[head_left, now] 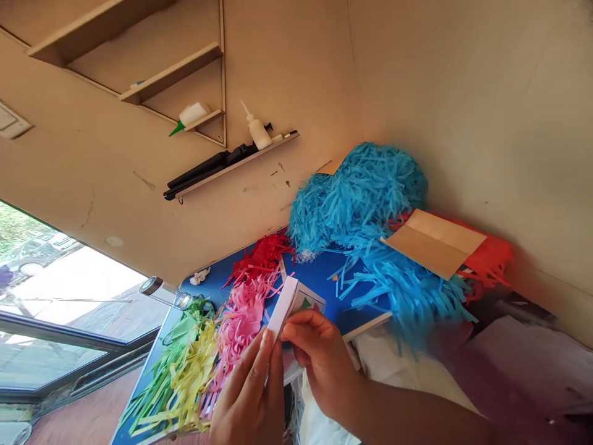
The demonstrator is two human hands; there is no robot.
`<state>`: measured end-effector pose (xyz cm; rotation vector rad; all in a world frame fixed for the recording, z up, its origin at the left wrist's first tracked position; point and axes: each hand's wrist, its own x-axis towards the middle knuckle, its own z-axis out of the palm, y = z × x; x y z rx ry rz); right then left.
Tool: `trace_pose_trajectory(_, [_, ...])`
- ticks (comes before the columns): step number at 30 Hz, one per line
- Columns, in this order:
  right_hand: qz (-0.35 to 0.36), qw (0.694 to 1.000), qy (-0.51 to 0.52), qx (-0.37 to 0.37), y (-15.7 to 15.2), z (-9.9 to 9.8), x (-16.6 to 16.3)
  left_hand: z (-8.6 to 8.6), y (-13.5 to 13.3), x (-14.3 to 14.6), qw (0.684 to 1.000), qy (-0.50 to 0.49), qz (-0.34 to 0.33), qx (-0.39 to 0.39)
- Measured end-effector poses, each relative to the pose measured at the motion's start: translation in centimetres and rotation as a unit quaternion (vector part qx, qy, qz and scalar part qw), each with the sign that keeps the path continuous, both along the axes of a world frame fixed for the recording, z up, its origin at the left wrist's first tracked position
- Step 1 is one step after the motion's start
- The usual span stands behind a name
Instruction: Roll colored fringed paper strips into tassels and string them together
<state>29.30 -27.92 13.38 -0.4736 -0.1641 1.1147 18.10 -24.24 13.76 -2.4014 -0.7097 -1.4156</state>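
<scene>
A small white paper box or folded card (pixel 283 307) with a printed picture on one face is held between my two hands, tilted, above the front of the blue table. My left hand (pixel 252 389) grips its lower end, fingers pressed along the white side. On the printed face, my right hand (pixel 324 355) pinches near the edge with thumb and forefinger. Strips of pink fringed paper (pixel 241 321) lie just left of the box. Part of the printed face is hidden behind my right fingers.
Yellow (pixel 189 371) and green fringed paper (pixel 180 334) lie left, near a clear glass (pixel 164 292). Red fringe (pixel 259 256) and a large blue fringe pile (pixel 361 191) are behind, with brown card (pixel 435 241) on top. A wall shelf (pixel 231 167) holds a glue bottle (pixel 258 131).
</scene>
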Motion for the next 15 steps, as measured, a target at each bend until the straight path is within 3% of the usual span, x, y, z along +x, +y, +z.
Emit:
trace_pose_trajectory(7, [-0.025, 0.999, 0.016, -0.012, -0.4, 0.0, 0.4, 0.2, -0.6, 0.8, 1.000, 0.006, -0.010, -0.014])
trace_pose_trajectory(15, [-0.029, 0.999, 0.034, -0.025, -0.7, 0.6, 0.7, 0.5, -0.8, 1.4, 0.999, 0.010, -0.013, 0.033])
